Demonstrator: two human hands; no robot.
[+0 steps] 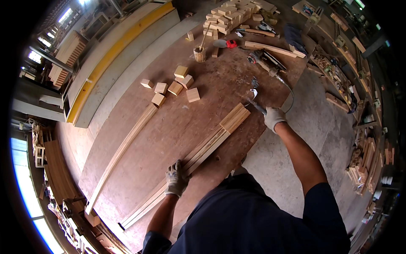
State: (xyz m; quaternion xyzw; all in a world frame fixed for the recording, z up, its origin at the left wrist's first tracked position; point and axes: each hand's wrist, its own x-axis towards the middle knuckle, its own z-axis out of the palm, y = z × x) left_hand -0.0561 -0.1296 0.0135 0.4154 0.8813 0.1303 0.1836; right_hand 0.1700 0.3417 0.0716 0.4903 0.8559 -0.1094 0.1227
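Long pale wooden strips (203,149) lie side by side across the near part of the brown table. At their far end is a wider wooden block section (235,118). My left hand (176,181), in a light work glove with dark fingertips, grips the strips around their middle. Off their far end, my gloved right hand (275,119) is closed around a dark-handled tool (257,107); its head is too blurred to name. Beyond the strips sit several short wooden blocks (175,88) in a loose group. Another long strip (122,154) runs down the table's left side.
A pot with a stick (200,54) stands farther back, near stacked wood blocks (228,17). A corded power tool (264,63), a red-handled tool (231,44) and a wooden bar (270,49) lie at the back right. Wood offcuts (363,163) are piled along the right.
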